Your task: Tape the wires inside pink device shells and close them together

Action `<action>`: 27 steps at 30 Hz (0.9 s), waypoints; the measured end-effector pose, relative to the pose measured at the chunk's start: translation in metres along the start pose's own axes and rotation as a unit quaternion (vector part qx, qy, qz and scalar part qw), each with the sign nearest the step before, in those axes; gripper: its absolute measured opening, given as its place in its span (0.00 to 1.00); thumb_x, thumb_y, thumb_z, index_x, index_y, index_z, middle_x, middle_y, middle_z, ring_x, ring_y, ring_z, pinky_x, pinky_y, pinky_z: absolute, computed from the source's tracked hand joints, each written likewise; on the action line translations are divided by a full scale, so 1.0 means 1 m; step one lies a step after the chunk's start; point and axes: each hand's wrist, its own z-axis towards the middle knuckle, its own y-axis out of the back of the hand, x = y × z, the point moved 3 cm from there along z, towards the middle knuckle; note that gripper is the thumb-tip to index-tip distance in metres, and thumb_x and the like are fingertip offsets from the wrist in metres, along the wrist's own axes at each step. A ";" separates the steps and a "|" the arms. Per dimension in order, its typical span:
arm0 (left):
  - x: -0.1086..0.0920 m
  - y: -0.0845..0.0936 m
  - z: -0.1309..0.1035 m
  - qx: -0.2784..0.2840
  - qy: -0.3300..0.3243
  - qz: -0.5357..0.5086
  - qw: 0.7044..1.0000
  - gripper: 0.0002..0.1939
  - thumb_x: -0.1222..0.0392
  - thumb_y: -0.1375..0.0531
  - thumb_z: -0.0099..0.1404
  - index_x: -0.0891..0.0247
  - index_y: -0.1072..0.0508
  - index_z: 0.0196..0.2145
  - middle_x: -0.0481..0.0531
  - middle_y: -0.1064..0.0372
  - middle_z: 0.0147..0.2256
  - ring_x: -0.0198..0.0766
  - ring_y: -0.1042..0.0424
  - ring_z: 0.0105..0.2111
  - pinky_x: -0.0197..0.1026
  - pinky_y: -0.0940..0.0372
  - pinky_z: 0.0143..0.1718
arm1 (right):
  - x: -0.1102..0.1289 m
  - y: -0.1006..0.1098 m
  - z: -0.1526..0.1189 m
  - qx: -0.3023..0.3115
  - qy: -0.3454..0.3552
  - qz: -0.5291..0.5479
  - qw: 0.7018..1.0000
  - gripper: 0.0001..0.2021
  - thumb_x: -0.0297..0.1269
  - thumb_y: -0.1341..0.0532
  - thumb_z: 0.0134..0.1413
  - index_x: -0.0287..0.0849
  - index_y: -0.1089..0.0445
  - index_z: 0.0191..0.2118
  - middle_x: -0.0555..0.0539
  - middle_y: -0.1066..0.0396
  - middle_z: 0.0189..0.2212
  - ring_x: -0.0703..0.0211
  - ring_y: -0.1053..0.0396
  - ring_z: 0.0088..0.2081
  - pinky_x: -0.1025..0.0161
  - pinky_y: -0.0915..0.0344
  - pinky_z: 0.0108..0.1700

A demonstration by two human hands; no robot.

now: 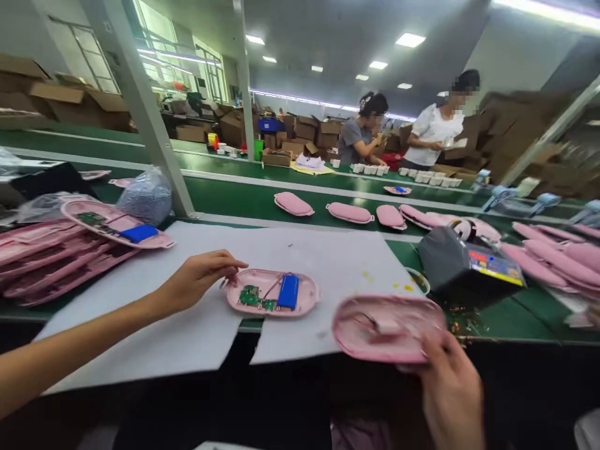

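Open pink shell half lies flat on the white sheet over the surface, green circuit board and blue battery already seated inside; no lid on it yet. Left hand at the shell's left rim, fingertips together and touching the edge, not gripping round it. Right hand clamped on a second pink shell half, held tilted just right of the first, blurred. Stack of loaded shells at far left; closed units on the belt beyond
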 end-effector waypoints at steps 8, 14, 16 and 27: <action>0.010 -0.002 -0.003 -0.057 0.079 -0.155 0.983 0.06 0.61 0.40 0.64 0.63 0.23 0.36 0.50 0.26 0.29 0.34 0.27 0.29 0.34 0.32 0.31 | -0.002 -0.156 0.050 0.169 -0.048 -0.059 0.983 0.23 0.50 0.31 0.42 0.42 0.36 0.40 0.51 0.30 0.28 0.62 0.33 0.26 0.64 0.29 0.25; -0.018 -0.005 -0.018 -0.181 -0.234 0.200 0.934 0.12 0.71 0.45 0.66 0.64 0.27 0.45 0.54 0.28 0.39 0.36 0.30 0.37 0.37 0.32 0.35 | 0.008 -0.188 0.019 0.147 0.031 -0.133 0.980 0.23 0.49 0.32 0.43 0.40 0.34 0.41 0.47 0.30 0.31 0.61 0.32 0.27 0.66 0.30 0.24; -0.019 -0.010 -0.020 -0.219 -0.267 0.301 0.889 0.11 0.72 0.44 0.64 0.64 0.28 0.43 0.54 0.27 0.43 0.38 0.31 0.35 0.39 0.32 0.33 | 0.011 -0.194 0.010 0.140 0.042 -0.137 0.980 0.23 0.49 0.32 0.43 0.40 0.34 0.41 0.47 0.30 0.31 0.61 0.32 0.27 0.66 0.30 0.23; -0.008 -0.012 0.000 -0.083 -0.204 0.231 0.948 0.09 0.71 0.50 0.68 0.64 0.31 0.37 0.49 0.31 0.29 0.35 0.33 0.30 0.36 0.38 0.28 | -0.003 -0.198 -0.002 0.046 0.053 -0.130 0.989 0.23 0.47 0.31 0.43 0.41 0.36 0.42 0.44 0.29 0.35 0.56 0.29 0.30 0.61 0.27 0.26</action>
